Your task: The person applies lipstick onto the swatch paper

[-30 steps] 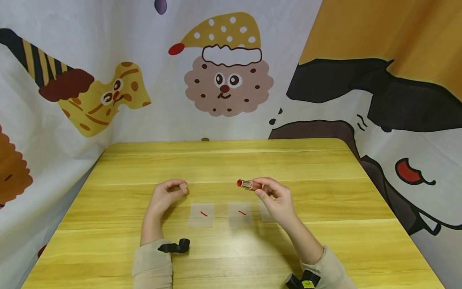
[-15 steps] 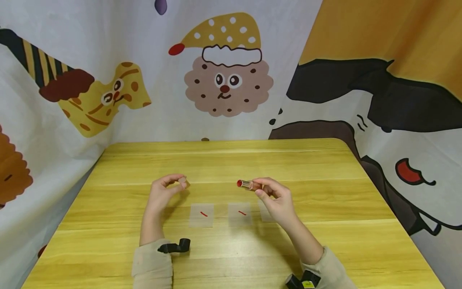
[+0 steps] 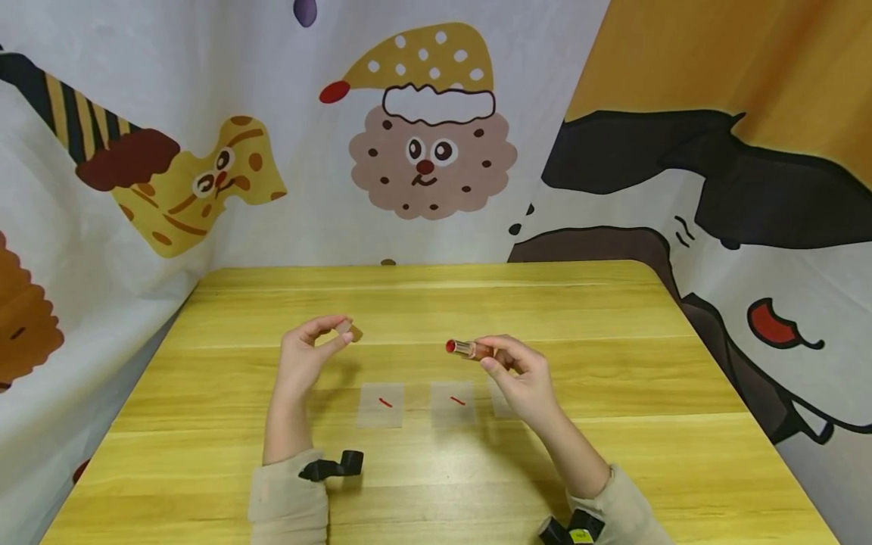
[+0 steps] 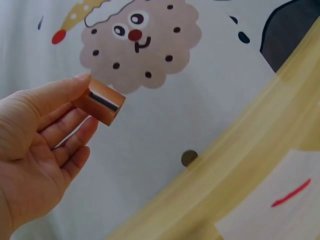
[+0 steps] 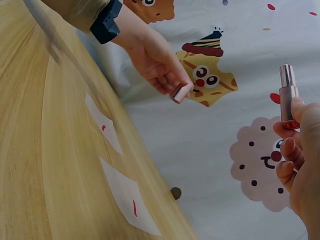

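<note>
In the head view, my left hand [image 3: 301, 359] is raised above the table on the left. Between thumb and fingers it pinches a small rose-gold lipstick cap [image 4: 101, 102], seen closely in the left wrist view with a dark stripe on its side. My right hand [image 3: 524, 378] grips an uncapped lipstick [image 3: 470, 349] by its base. The red end points left, toward the cap, with a wide gap between the two. From the right wrist view, the lipstick's silver tube [image 5: 287, 77] stands out beyond the fingertips.
Below the hands, small pale paper squares lie in a row on the wooden table [image 3: 436, 484]. The left paper [image 3: 371, 418] and middle paper [image 3: 443, 416] each bear a short red stroke. My right hand partly covers the right paper [image 3: 502, 405]. A printed curtain [image 3: 272, 45] hangs behind.
My left hand has risen and moved slightly away from me with the cap, which shows more now. My right hand and the lipstick have stayed almost still.
</note>
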{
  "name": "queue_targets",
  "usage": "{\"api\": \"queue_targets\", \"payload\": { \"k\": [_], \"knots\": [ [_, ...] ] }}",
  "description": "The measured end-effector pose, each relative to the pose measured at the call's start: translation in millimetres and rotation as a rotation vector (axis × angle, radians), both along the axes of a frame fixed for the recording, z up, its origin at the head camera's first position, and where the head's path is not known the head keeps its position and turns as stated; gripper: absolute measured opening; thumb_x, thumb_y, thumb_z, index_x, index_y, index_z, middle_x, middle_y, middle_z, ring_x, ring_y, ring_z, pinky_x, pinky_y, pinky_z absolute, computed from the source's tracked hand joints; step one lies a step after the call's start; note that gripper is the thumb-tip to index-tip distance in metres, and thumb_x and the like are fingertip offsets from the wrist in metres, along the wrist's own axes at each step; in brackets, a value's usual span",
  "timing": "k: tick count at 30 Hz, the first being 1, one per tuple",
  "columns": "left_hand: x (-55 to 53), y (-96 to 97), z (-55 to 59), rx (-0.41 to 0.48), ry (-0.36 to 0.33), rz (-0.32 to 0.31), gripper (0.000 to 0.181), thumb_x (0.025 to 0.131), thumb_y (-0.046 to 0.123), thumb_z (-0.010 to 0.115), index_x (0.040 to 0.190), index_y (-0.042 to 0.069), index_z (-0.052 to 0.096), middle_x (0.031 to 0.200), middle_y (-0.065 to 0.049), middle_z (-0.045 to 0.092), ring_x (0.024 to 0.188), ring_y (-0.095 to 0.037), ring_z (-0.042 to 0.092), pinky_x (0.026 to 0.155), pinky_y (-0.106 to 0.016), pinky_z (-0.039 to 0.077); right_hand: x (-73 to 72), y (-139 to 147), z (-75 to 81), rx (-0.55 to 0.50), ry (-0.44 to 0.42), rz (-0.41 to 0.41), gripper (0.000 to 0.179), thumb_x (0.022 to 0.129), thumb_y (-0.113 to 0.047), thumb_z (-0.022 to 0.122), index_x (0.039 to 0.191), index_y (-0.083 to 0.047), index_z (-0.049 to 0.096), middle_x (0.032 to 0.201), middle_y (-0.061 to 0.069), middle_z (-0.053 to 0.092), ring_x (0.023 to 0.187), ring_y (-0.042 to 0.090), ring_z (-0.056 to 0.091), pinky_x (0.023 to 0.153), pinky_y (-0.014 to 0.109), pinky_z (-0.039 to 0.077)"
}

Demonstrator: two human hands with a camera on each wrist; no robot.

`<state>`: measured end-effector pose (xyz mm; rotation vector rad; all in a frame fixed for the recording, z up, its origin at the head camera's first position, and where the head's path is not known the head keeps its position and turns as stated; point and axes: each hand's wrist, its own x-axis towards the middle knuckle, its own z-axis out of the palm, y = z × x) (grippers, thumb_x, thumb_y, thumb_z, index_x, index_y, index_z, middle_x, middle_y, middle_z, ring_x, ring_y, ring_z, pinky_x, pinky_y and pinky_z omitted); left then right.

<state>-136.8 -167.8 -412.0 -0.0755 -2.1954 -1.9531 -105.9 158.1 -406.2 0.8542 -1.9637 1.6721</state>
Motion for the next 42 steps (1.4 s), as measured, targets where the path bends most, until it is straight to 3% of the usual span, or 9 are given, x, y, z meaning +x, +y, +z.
{"api": "queue_targets", "payload": {
  "k": [11,18,27,34,42],
  "knots": [
    [8.6,13.8,18.2,0.055,0.052,0.022,0.031,0.083,0.013,0.077,0.109,-0.001,0.069,0.106,-0.003,0.07,0.108,-0.017,0.053,0.095,-0.032,0.04,-1.2,-0.4,-2.1,-0.004,0.009,0.021,0.019,0.084,0.013,0.064,0.103,0.01,0.064,0.082,0.012,0.065,0.054,0.015,0.041,0.044,0.025,0.034],
    [13.6,24.8,29.4,0.111,0.15,0.021,0.027,0.081,0.004,0.077,0.104,-0.005,0.069,0.099,-0.003,0.071,0.104,-0.021,0.056,0.094,-0.03,0.042,-0.3,-2.2,0.0,-0.002,0.02,0.033,0.02,0.086,0.01,0.064,0.105,0.006,0.066,0.084,0.013,0.066,0.054,0.015,0.041,0.046,0.025,0.036],
    [21.4,46.0,43.5,0.173,0.245,-0.047,0.021,0.079,-0.004,0.076,0.099,0.0,0.072,0.098,-0.007,0.071,0.102,-0.022,0.058,0.084,-0.027,0.051,0.9,-1.4,-0.1,0.004,-0.008,0.015,0.023,0.082,0.015,0.065,0.104,0.008,0.065,0.087,0.006,0.066,0.055,0.014,0.042,0.045,0.023,0.034],
    [26.6,59.2,49.8,0.234,0.32,-0.066,0.023,0.076,-0.011,0.075,0.096,0.002,0.072,0.095,-0.006,0.071,0.097,-0.023,0.06,0.097,-0.034,0.042,1.1,-1.8,-1.5,0.007,-0.003,0.018,0.023,0.083,0.014,0.065,0.104,0.008,0.065,0.082,0.009,0.065,0.055,0.014,0.042,0.044,0.024,0.034],
    [30.8,68.4,53.1,0.312,0.372,-0.094,0.029,0.076,-0.018,0.07,0.095,0.003,0.072,0.093,-0.002,0.071,0.094,-0.021,0.061,0.092,-0.029,0.045,0.9,-2.3,-0.8,0.005,0.02,0.033,0.022,0.086,0.009,0.065,0.107,0.004,0.066,0.088,0.008,0.067,0.054,0.014,0.041,0.045,0.025,0.036]
  ]
}}
